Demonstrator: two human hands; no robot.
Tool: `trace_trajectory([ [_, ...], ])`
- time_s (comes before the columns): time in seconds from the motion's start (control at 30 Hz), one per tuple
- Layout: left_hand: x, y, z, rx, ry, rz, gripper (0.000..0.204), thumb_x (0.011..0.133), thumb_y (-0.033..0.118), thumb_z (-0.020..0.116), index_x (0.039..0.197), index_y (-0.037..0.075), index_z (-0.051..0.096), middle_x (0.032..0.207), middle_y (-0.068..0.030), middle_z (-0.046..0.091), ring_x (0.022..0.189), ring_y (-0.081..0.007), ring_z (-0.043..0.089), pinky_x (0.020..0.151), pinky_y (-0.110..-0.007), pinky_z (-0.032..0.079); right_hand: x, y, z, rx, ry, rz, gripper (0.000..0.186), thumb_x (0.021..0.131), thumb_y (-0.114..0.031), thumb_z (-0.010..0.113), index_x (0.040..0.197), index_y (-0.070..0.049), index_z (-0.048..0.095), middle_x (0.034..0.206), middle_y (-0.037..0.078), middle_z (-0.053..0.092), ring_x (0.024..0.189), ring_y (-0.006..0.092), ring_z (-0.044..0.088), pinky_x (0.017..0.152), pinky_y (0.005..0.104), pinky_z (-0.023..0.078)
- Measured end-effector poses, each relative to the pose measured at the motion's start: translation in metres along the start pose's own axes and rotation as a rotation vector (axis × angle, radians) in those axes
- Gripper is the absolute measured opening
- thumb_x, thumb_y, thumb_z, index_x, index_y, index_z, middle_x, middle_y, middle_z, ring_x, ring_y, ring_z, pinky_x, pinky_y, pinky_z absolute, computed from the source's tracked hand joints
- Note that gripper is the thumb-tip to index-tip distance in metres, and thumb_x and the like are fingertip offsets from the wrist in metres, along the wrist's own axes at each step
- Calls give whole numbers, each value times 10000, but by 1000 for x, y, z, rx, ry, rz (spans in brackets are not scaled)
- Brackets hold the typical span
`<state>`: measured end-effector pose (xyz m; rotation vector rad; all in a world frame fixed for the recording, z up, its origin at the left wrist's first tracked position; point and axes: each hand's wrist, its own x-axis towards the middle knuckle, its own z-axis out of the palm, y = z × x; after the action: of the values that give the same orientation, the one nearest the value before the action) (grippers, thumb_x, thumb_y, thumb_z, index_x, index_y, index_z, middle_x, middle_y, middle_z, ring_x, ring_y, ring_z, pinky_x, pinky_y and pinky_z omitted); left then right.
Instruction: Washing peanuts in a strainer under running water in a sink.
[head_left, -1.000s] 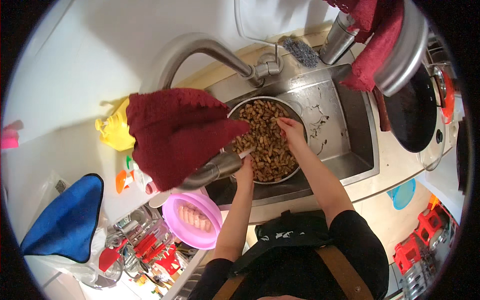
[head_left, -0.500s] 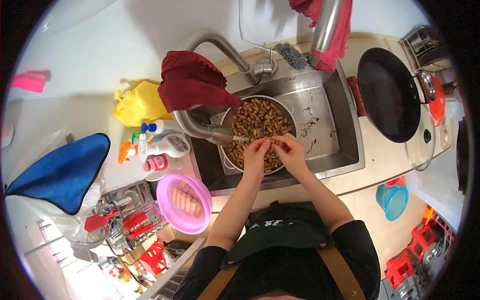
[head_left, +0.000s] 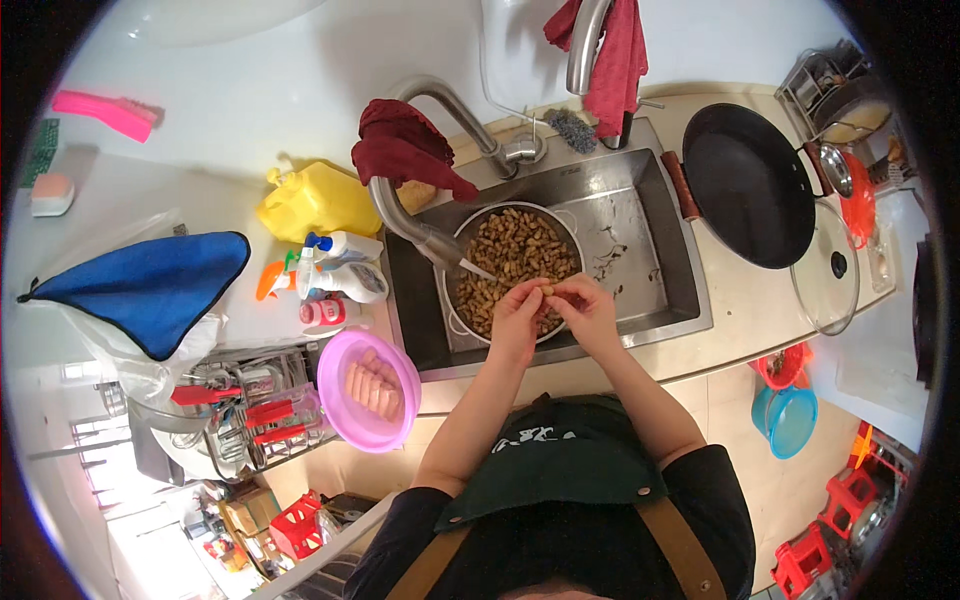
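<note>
While both forearms rise from the lower edge of the head view, the two hands meet over the near rim of a round metal pot (head_left: 470, 235) that stands in the steel sink (head_left: 650, 235). The left hand (head_left: 520, 318) is curled, its fingertips (head_left: 541, 293) pinched together, and the right hand (head_left: 588, 308) is curled in the same way. Between the fingertips of both hands sits one small brown piece (head_left: 549, 290), touched from both sides; it looks like the pieces in the pot, but I cannot tell exactly what food it is. The pot is full of such small brown pieces (head_left: 512, 250), and the hands are just above its front part.

A curved grey tap (head_left: 405, 215) bends over the left rim of the pot, and a dark red cloth (head_left: 405, 150) hangs on the tap. Left of the sink stand a yellow bottle (head_left: 315, 200) and white spray bottles (head_left: 340, 265). Nearer to the person, a pink bowl (head_left: 340, 385) holds pale sausages (head_left: 372, 385). A blue cloth (head_left: 150, 285) lies further left. Right of the sink rests a black pan (head_left: 750, 185), and a glass lid (head_left: 828, 268) lies just beside it.
</note>
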<state>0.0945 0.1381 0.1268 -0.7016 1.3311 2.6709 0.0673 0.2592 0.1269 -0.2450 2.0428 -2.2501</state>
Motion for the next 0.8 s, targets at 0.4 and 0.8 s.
trace_trajectory([
  [0.4,-26,2,26,389,-86,262,164,795,12,532,950,1,586,917,-32,569,843,-102,510,749,-226,397,-23,-2,-12,106,69,-72,122,712,0,614,831,-10,587,761,36,525,623,86,492,544,192,387],
  [0.8,-30,5,35,497,-190,353,136,780,-22,520,898,-18,588,884,-37,538,847,-118,506,770,-229,383,-32,-20,-20,98,112,-132,93,748,-1,579,841,2,589,790,52,528,634,89,499,546,193,389],
])
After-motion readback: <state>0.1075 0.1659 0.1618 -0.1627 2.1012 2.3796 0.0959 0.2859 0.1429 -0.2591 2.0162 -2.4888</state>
